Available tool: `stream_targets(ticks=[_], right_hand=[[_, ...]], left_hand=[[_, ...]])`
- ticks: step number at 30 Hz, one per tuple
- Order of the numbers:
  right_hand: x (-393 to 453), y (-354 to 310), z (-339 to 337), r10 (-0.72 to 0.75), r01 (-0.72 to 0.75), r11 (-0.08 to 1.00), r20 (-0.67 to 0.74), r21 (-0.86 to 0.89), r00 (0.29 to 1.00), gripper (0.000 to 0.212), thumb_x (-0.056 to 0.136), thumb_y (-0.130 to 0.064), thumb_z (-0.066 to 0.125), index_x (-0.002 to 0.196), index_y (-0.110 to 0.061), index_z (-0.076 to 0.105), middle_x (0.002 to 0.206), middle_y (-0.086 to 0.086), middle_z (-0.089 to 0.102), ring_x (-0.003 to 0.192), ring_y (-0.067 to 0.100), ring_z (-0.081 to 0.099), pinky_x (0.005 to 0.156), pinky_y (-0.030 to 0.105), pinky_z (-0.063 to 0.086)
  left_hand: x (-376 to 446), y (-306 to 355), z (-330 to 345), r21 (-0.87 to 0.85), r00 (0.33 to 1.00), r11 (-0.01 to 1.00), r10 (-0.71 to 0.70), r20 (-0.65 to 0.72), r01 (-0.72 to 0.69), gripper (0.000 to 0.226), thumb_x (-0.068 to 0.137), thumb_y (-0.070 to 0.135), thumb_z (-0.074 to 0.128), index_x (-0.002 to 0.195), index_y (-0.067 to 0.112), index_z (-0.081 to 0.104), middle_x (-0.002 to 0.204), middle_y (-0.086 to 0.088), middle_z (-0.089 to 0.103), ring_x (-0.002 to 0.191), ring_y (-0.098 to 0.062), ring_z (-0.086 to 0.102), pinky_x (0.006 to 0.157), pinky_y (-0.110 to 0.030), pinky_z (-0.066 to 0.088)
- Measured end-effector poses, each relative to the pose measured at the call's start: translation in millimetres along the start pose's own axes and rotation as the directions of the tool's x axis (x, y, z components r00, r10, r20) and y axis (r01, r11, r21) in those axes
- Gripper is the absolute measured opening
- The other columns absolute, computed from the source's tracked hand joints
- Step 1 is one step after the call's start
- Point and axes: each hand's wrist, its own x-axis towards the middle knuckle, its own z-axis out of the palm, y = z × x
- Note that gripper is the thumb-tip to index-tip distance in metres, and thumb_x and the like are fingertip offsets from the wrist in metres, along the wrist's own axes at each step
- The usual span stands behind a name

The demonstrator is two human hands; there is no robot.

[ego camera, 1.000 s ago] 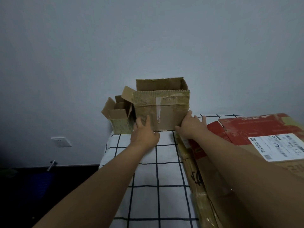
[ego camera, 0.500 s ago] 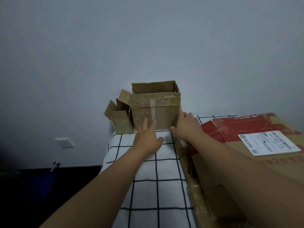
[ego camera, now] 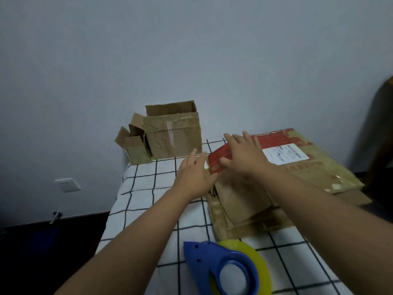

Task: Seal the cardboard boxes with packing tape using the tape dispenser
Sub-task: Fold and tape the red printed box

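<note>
Two worn, open-topped cardboard boxes

A plain pale grey wall fills the back, dimly lit. Low on it sits a white wall socket. The dark floor lies below, left of the checked cloth.

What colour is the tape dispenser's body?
Blue, holding a yellowish tape roll; the tape dispenser shows in the head view.

Just one head cam, looking forward and down over the checked bed toward the wall, pretty close up.
</note>
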Motion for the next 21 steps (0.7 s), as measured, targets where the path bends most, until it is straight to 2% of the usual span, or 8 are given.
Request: stream_targets(ticks=[6,12,15,18,21], right_hand=[[-51,47,-11,0.065,-0.067,0.997,0.057,0.024,0.996,0.081,0.09,-0.052,0.052,0.159,-0.031,0.013,0.166,0.001,0.017,0.154,0.028,-0.002,0.12,0.056,0.002],[-115,100,-14,0.151,-0.151,0.988,0.104,0.001,0.983,0.082,0.086,-0.07,0.048,0.154,-0.034,0.023,0.165,0.002,0.018,0.151,0.032,0.009,0.118,0.059,0.012],[-139,120,-17,0.134,-0.135,0.991,0.176,-0.006,0.975,0.083,0.078,-0.078,0.049,0.149,-0.041,0.028,0.166,-0.001,0.012,0.152,0.032,0.006,0.116,0.062,0.004],[-154,136,-15,0.097,-0.095,0.995,0.211,-0.017,0.973,0.083,0.08,-0.071,0.056,0.15,-0.039,0.023,0.165,-0.004,0.011,0.152,0.028,0.001,0.117,0.064,0.001],[-159,144,-10,0.072,-0.063,0.996,0.159,-0.061,0.985,0.086,0.085,-0.06,0.06,0.154,-0.035,0.015,0.165,-0.004,0.007,0.153,0.028,0.0,0.118,0.062,0.002]], left_hand=[[-40,42,21,0.02,0.993,0.994,0.109,0.051,-0.11,0.083,0.088,0.06,0.055,0.155,0.027,0.018,0.164,-0.004,0.006,0.149,-0.026,0.009,0.119,-0.041,0.016],[-82,79,46,0.031,0.984,0.995,0.093,0.153,-0.099,0.093,0.082,0.063,0.062,0.155,0.034,0.012,0.164,-0.006,0.005,0.15,-0.025,0.008,0.12,-0.041,0.017],[-86,93,54,0.087,0.976,0.995,0.026,0.214,-0.046,0.098,0.081,0.063,0.064,0.155,0.037,0.005,0.165,-0.005,-0.005,0.15,-0.029,0.006,0.118,-0.043,0.019],[-85,96,59,0.14,0.98,0.99,-0.027,0.195,-0.001,0.1,0.083,0.058,0.065,0.155,0.035,0.0,0.165,-0.009,-0.006,0.149,-0.034,0.01,0.118,-0.046,0.022],[-81,91,67,0.203,0.988,0.979,-0.001,0.155,-0.031,0.092,0.089,0.049,0.06,0.156,0.031,-0.001,0.164,-0.011,0.001,0.142,-0.038,0.029,0.109,-0.046,0.035]])
